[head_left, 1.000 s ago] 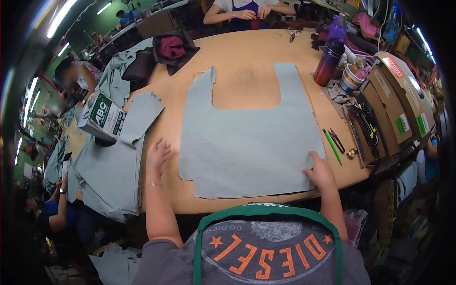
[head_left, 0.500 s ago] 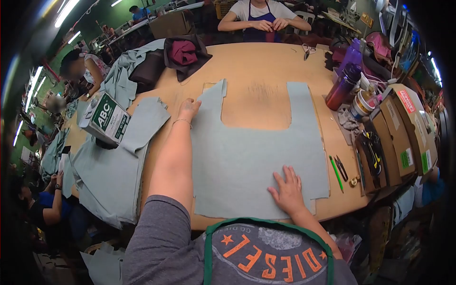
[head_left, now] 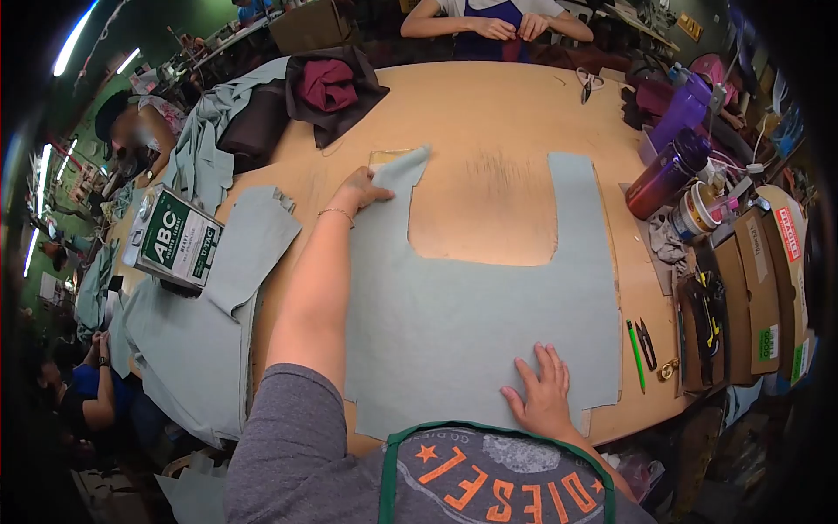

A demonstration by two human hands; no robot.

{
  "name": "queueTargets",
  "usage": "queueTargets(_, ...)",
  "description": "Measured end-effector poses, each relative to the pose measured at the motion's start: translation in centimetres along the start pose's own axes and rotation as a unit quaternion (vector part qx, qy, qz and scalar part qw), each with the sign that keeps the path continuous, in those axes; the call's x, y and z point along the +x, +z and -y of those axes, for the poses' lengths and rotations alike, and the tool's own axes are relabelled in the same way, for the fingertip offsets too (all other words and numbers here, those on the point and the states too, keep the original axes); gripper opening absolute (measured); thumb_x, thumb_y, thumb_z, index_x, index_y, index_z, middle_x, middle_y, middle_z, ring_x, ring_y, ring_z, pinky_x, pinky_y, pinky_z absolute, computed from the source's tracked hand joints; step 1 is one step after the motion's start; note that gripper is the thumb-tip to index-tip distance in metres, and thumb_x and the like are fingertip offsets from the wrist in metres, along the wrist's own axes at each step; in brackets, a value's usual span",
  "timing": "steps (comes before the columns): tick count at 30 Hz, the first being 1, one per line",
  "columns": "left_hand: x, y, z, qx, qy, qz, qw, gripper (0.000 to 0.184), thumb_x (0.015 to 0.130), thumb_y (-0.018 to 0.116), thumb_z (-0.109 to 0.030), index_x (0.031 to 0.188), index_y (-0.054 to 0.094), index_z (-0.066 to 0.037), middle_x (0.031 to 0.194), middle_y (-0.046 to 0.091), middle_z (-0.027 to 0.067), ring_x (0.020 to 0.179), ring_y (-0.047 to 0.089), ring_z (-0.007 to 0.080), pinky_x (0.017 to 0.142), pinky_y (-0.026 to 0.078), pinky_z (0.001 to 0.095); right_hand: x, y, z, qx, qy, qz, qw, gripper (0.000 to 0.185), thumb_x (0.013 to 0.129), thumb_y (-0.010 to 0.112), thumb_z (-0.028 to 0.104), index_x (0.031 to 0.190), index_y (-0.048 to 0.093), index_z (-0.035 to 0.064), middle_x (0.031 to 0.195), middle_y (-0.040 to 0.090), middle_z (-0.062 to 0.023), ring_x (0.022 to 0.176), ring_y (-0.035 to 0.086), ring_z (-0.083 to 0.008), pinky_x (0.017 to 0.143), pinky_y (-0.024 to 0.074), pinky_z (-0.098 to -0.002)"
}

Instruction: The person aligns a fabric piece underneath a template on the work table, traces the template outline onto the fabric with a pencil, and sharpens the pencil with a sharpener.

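Note:
A pale grey-green fabric piece with a deep U-shaped cutout lies spread on the table before me. Under it, a yellowish-brown pattern sheet peeks out at the top left and along the right edge. My left hand is closed on the fabric's left edge near the upper strip, its thumb on top; the strip's top corner is raised and folded askew. Flat on the lower right of the fabric rests my right hand, fingers spread, holding nothing.
Left stand an ABC-labelled can and stacked fabric. A green pencil, thread snips, bottles and cardboard boxes line the right. Scissors lie at the back, near a seated person.
My left hand has shifted slightly inward, and the fabric's top left corner has folded further right. My right hand stays flat on the cloth. The camera view has tilted downward.

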State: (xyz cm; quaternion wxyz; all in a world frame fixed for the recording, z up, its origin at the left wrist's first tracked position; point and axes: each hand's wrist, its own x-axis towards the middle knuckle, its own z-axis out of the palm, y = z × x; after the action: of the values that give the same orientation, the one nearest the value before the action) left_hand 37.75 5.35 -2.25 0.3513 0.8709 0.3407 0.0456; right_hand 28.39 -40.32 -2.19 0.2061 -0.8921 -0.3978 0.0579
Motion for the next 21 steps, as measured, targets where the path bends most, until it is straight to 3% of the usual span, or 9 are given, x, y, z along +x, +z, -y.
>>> queueTargets(3, 1.4, 0.4, -0.3, -0.219, 0.096, -0.057, 0.969, 0.069, 0.063, 0.065, -0.002, 0.126, 0.037, -0.008, 0.105, 0.054, 0.0162, 0.091, 0.053, 0.0245, 0.077, 0.042, 0.0288, 0.0, 0.0, 0.0, -0.004, 0.000, 0.005, 1.000, 0.044, 0.074, 0.060, 0.032, 0.109, 0.051, 0.0069, 0.125, 0.031, -0.0198, 0.120, 0.024, -0.0368, 0.094, 0.0209, -0.0535)
queueTargets(5, 2.5, -0.1, -0.9, -0.414, 0.146, -0.043, 0.897, 0.073, 0.064, 0.057, 0.006, 0.131, 0.031, -0.011, 0.116, 0.048, 0.0182, 0.105, 0.048, 0.0245, 0.083, 0.039, 0.0283, 0.1, 0.0, 0.0, -0.004, 0.001, 0.005, 1.000, 0.044, 0.074, 0.060, 0.032, 0.109, 0.051, 0.0070, 0.126, 0.031, -0.0197, 0.120, 0.024, -0.0367, 0.095, 0.0209, -0.0534)
queueTargets(8, 0.3, -2.8, -2.4, -0.317, 0.035, -0.020, 0.947, 0.071, 0.064, 0.051, 0.011, 0.130, 0.031, -0.009, 0.128, 0.034, 0.0220, 0.121, 0.032, 0.0269, 0.093, 0.032, 0.0298, 0.0, 0.0, 0.0, 0.000, 0.001, 0.001, 1.000, 0.044, 0.074, 0.061, 0.032, 0.109, 0.051, 0.0074, 0.126, 0.031, -0.0194, 0.120, 0.024, -0.0361, 0.095, 0.0211, -0.0530)
queueTargets(10, 1.3, -1.3, 2.2, -0.110, 0.114, -0.179, 0.971, 0.067, 0.066, 0.055, 0.003, 0.128, 0.032, -0.005, 0.127, 0.035, 0.0233, 0.122, 0.029, 0.0306, 0.098, 0.027, 0.0324, -0.1, 0.1, 0.0, 0.002, 0.002, -0.006, 1.000, 0.044, 0.074, 0.061, 0.032, 0.109, 0.052, 0.0077, 0.126, 0.032, -0.0191, 0.121, 0.024, -0.0356, 0.095, 0.0212, -0.0526)
queueTargets(11, 1.6, -0.8, 4.3, -0.002, 0.152, -0.255, 0.955, 0.065, 0.067, 0.057, -0.001, 0.127, 0.032, -0.004, 0.126, 0.035, 0.0239, 0.123, 0.027, 0.0325, 0.100, 0.025, 0.0338, -0.1, 0.1, 0.0, 0.002, 0.000, -0.010, 1.000, 0.044, 0.074, 0.061, 0.032, 0.109, 0.052, 0.0077, 0.126, 0.032, -0.0190, 0.121, 0.024, -0.0353, 0.095, 0.0213, -0.0525)
queueTargets(13, -0.5, -0.6, 5.9, 0.064, 0.062, -0.262, 0.961, 0.058, 0.070, 0.056, -0.005, 0.124, 0.036, -0.001, 0.130, 0.028, 0.0259, 0.121, 0.029, 0.0357, 0.099, 0.027, 0.0367, -0.2, 0.2, -0.1, 0.003, 0.001, -0.018, 1.000, 0.044, 0.073, 0.061, 0.032, 0.109, 0.052, 0.0079, 0.126, 0.032, -0.0188, 0.121, 0.025, -0.0345, 0.095, 0.0216, -0.0523)
queueTargets(15, -3.7, -0.5, 6.4, 0.077, 0.067, -0.275, 0.956, 0.055, 0.072, 0.059, -0.016, 0.121, 0.040, 0.000, 0.128, 0.030, 0.0265, 0.119, 0.030, 0.0373, 0.098, 0.028, 0.0373, -0.3, 0.2, -0.3, 0.013, -0.005, -0.031, 0.999, 0.043, 0.073, 0.061, 0.032, 0.109, 0.052, 0.0080, 0.126, 0.033, -0.0186, 0.120, 0.026, -0.0344, 0.095, 0.0222, -0.0524)
queueTargets(17, -7.9, 0.2, 7.0, 0.071, 0.154, -0.263, 0.950, 0.050, 0.072, 0.062, -0.021, 0.115, 0.045, 0.000, 0.123, 0.036, 0.0274, 0.117, 0.033, 0.0375, 0.097, 0.029, 0.0383, -0.4, 0.5, -0.4, 0.026, -0.013, -0.046, 0.999, 0.042, 0.073, 0.061, 0.031, 0.107, 0.053, 0.0080, 0.125, 0.034, -0.0180, 0.120, 0.027, -0.0342, 0.094, 0.0229, -0.0518)
queueTargets(21, -18.6, 0.7, 6.4, 0.071, 0.231, -0.213, 0.947, 0.041, 0.075, 0.062, -0.022, 0.107, 0.052, 0.002, 0.113, 0.048, 0.0235, 0.108, 0.043, 0.0352, 0.093, 0.033, 0.0390, -0.7, 0.6, -1.9, 0.081, -0.062, -0.117, 0.988, 0.034, 0.070, 0.064, 0.024, 0.098, 0.056, 0.0070, 0.116, 0.044, -0.0160, 0.112, 0.038, -0.0331, 0.092, 0.0305, -0.0445)
